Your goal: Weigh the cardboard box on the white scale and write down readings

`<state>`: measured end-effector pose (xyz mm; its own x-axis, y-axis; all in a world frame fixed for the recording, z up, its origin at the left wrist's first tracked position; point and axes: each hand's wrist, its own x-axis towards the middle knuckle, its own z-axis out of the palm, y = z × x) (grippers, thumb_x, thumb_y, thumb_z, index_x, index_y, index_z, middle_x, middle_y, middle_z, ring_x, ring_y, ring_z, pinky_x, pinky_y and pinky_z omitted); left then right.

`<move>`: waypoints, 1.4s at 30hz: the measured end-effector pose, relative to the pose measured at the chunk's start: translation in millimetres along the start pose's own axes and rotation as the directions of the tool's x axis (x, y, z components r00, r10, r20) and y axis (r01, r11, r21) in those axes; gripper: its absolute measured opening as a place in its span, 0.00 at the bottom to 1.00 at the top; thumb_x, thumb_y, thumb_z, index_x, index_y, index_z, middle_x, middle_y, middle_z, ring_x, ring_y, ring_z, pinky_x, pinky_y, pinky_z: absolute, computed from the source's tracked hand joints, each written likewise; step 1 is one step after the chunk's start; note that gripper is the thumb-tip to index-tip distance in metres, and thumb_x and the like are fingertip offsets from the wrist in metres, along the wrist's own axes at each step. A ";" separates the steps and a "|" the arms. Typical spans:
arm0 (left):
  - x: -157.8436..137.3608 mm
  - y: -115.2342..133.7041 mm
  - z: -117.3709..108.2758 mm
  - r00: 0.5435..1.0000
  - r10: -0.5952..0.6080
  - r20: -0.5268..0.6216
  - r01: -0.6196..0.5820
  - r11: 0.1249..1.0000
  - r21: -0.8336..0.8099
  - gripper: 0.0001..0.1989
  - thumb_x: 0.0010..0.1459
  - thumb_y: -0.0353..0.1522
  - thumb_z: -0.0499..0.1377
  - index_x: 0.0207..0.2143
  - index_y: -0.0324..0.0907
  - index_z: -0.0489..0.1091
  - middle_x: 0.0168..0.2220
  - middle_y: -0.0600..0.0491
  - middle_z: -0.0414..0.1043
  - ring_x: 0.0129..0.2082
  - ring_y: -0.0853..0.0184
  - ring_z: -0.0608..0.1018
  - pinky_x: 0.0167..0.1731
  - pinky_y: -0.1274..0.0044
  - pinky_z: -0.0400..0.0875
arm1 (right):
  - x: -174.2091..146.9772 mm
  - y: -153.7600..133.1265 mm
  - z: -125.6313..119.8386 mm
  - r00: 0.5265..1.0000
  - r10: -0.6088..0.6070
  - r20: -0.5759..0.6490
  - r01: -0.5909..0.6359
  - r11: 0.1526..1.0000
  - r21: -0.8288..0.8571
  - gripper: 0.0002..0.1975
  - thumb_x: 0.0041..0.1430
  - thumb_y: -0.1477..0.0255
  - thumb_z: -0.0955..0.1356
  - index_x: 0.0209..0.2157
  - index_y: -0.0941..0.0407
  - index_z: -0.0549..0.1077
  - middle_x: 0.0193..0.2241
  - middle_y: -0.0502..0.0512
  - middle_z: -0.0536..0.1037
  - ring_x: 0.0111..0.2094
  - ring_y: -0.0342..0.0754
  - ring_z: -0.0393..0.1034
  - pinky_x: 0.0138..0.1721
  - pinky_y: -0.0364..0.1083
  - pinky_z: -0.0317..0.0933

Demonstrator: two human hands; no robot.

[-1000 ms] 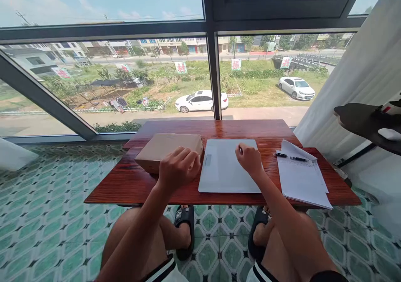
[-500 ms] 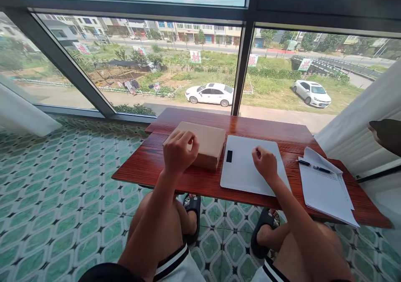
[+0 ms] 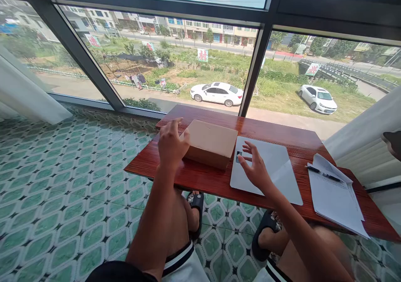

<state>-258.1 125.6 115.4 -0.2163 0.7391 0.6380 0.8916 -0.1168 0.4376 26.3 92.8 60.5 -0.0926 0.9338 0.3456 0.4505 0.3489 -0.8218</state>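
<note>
A closed brown cardboard box (image 3: 211,142) lies on the reddish-brown wooden table (image 3: 200,179). My left hand (image 3: 173,143) is at the box's left side, fingers apart and holding nothing; whether its thumb touches the box I cannot tell. To the right of the box lies a flat white board (image 3: 275,161) with a small dark rectangle near its left edge. Over that board hovers my right hand (image 3: 253,165), empty, with fingers spread and pointing toward the box. The hand partly covers the dark rectangle.
A paper pad (image 3: 336,202) with a curled top sheet lies at the table's right end, a black pen (image 3: 324,173) across it. Large windows stand behind the table, with white curtains (image 3: 372,110) at the sides. My legs are below the front edge.
Both hands have uncurled from loose fists. My left hand has shifted from over the box to its left side, and my right hand has moved left across the white board. The view has tilted slightly.
</note>
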 end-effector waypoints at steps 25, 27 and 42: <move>-5.4 -2.3 11.7 0.861 -0.302 0.409 0.257 0.953 0.162 0.33 0.64 0.48 0.52 0.66 0.41 0.61 0.60 0.35 0.71 0.56 0.41 0.75 0.54 0.54 0.69 | -7.5 16.9 44.1 0.978 -0.082 0.191 0.043 0.979 0.200 0.29 0.68 0.66 0.64 0.69 0.44 0.56 0.72 0.56 0.53 0.72 0.54 0.49 0.66 0.60 0.61; -5.2 -1.5 11.2 0.862 -0.303 0.407 0.250 0.952 0.178 0.33 0.64 0.48 0.52 0.65 0.41 0.62 0.59 0.35 0.71 0.55 0.41 0.76 0.53 0.55 0.70 | -8.1 14.9 44.8 0.979 -0.074 0.190 0.029 0.973 0.230 0.29 0.68 0.65 0.64 0.68 0.44 0.56 0.72 0.56 0.53 0.71 0.53 0.50 0.65 0.58 0.63; -6.7 1.0 13.4 0.888 -0.264 0.377 0.205 0.960 0.190 0.34 0.64 0.47 0.51 0.65 0.36 0.63 0.60 0.36 0.71 0.57 0.42 0.75 0.55 0.56 0.68 | -8.6 4.6 44.1 0.985 -0.054 0.164 0.027 0.987 0.161 0.28 0.67 0.69 0.61 0.67 0.48 0.57 0.62 0.63 0.67 0.66 0.55 0.60 0.59 0.59 0.67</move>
<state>-250.5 129.4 103.0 -0.2776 0.9371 0.2114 0.8870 0.1655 0.4310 -10.0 90.0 33.8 -0.2617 0.9139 0.3105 0.2988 0.3826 -0.8743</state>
